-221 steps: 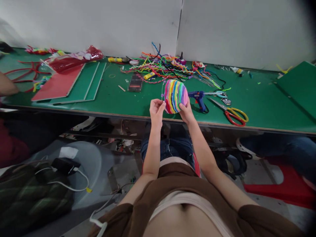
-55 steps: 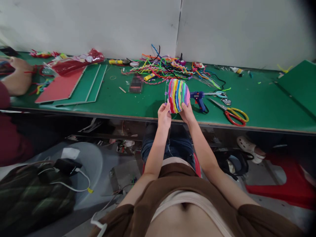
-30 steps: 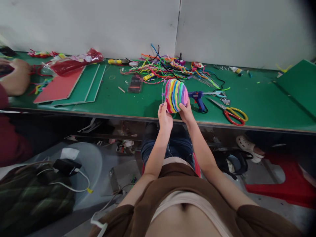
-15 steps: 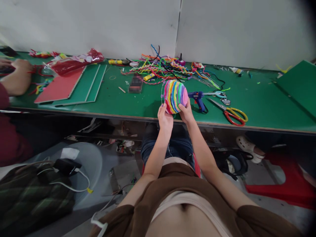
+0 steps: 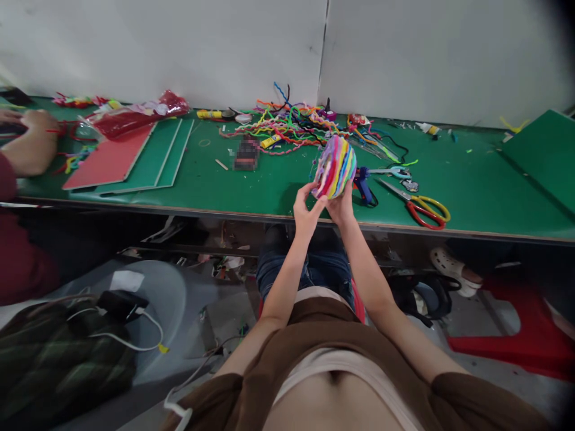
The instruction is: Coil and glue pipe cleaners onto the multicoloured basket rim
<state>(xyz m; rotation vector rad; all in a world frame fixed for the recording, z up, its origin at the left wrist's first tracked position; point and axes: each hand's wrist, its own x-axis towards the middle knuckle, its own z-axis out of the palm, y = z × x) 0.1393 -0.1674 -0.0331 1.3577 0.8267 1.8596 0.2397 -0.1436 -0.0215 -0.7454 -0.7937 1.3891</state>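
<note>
Forearm [image 5: 38, 143] of a co-worker shows at the left edge of the frame, then a red board [image 5: 110, 158] overlapping green boards [image 5: 171, 158]. Fuzzy sticks [image 5: 296, 123] sprawl across the upper centre. At centre, the left hand [image 5: 308, 209] pinches the lower left edge of a striped rainbow piece [image 5: 336, 167] between thumb and fingers; the right hand [image 5: 342, 206] grips its lower right, fingers partly hidden. The piece blocks part of a blue glue gun [image 5: 365, 188]; scissors [image 5: 429, 212] lie farther right. Everything sits before a pale wall [image 5: 179, 48], along a green desk [image 5: 485, 191].

Cannot see all of the glue gun [image 5: 365, 189] behind the striped piece [image 5: 336, 167]. Cannot identify the pixelated item [image 5: 246, 153].
</note>
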